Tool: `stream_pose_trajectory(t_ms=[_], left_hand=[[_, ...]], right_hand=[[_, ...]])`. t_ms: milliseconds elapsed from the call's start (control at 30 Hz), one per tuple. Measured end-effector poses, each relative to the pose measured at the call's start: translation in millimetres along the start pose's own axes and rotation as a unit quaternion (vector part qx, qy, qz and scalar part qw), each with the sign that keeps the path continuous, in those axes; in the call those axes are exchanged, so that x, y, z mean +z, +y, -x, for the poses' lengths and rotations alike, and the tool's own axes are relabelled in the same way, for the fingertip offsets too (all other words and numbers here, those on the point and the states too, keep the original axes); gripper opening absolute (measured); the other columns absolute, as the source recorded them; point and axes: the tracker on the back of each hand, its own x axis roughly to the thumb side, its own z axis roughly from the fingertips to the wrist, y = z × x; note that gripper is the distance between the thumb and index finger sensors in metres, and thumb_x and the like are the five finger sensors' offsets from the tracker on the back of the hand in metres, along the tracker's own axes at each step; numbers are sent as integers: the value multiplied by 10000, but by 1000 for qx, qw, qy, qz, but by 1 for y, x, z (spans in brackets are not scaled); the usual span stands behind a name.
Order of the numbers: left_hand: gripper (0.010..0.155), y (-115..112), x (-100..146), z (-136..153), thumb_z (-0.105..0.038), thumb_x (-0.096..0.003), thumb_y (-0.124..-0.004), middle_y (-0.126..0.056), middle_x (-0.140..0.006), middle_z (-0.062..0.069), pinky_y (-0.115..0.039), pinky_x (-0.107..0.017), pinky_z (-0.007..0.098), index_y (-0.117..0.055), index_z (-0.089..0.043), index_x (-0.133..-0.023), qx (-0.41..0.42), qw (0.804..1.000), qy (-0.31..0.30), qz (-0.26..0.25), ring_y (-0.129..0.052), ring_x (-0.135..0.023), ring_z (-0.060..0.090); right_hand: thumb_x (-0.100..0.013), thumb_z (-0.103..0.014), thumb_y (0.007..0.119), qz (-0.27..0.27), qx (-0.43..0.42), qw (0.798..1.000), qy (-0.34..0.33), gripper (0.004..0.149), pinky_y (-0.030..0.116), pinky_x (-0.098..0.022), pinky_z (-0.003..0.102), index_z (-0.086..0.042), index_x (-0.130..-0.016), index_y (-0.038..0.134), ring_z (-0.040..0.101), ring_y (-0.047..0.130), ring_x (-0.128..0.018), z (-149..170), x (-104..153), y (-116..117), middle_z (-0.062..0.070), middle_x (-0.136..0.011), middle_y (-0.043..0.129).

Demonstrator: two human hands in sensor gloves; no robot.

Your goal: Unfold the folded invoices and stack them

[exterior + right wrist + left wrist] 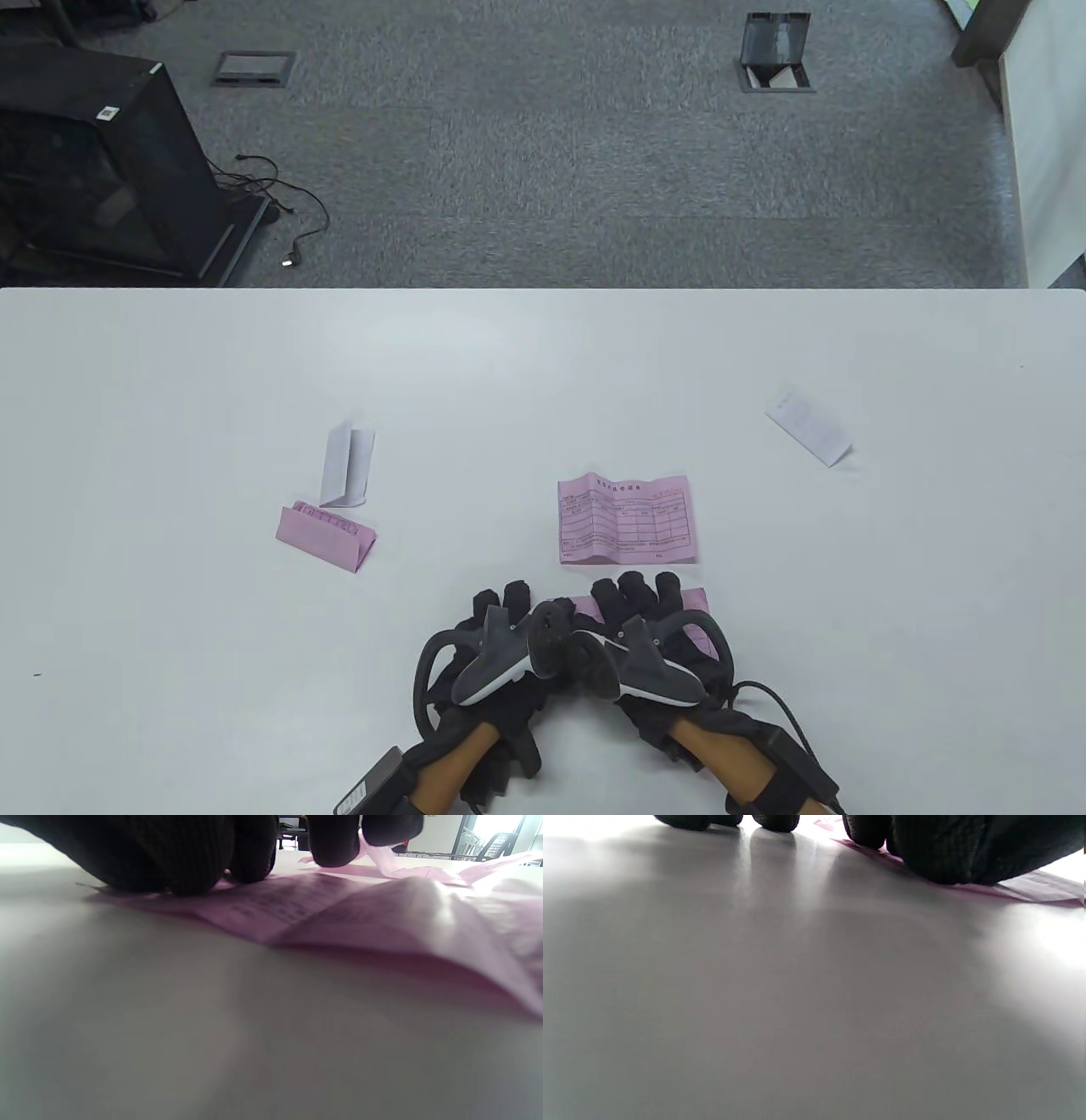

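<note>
Gloved fingers [774,821] on white table [797,1005], pink invoice [1043,889] beside

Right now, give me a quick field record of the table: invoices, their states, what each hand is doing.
unfolded pink invoice: flat, printed side up, just beyond the hands
pink invoice under hands: creased, partly opened, pressed to the table
folded pink invoice: left side, not yet opened
folded white invoice: standing tented, just behind the folded pink one
white slip: far right, folded
left hand: fingertips on the table beside the right hand
right hand: fingers resting on the pink invoice
</note>
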Motion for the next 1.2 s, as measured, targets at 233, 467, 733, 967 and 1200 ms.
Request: stream_pose_trajectory(t_ms=[233, 467, 733, 967, 1200], left_hand=[[748, -1, -1, 2, -554, -469, -753, -243, -1230, 135, -411, -750, 584, -420, -428, -1127, 5, 1000, 2, -1, -251, -1057, 494], [743, 0, -2, 3, -554, -469, -752, -245, -1230, 138, -413, -749, 584, -422, -434, -1123, 3, 1000, 3, 0, -253, -1057, 494], [744, -1, -2, 3, -555, -469, -750, -240, -1230, 135, -408, -750, 581, -418, -435, -1124, 4, 1000, 4, 0, -250, -1058, 490], [743, -1, -2, 4, -558, -467, -748, -235, -1230, 133, -406, -750, 580, -418, -439, -1122, 4, 1000, 4, 1, -245, -1058, 488], [747, -1, -2, 4, -558, -465, -748, -231, -1229, 133, -403, -750, 580, -413, -442, -1122, 5, 1000, 5, 2, -241, -1057, 488]], right_hand=[[-449, -475, 740, -17, -3, 1000, 18, 548, 373, -672, 764, -377, -976, 623, 488, 485, -1007, 12, 2, 1, 141, -1113, 539], [-449, -474, 738, -11, -3, 999, 36, 544, 380, -672, 761, -374, -973, 629, 485, 494, -1005, 29, 11, 4, 138, -1109, 548], [-452, -474, 734, -15, 22, 998, 60, 544, 381, -672, 761, -351, -972, 637, 484, 498, -1004, 52, 25, 6, 142, -1106, 551], [-452, -472, 735, -31, 23, 995, 87, 551, 383, -672, 761, -358, -979, 623, 485, 499, -1004, 81, 39, 8, 142, -1109, 546], [-452, -466, 736, -34, 5, 994, 108, 554, 384, -673, 759, -356, -982, 618, 484, 503, -1003, 98, 47, 11, 141, -1107, 549]])
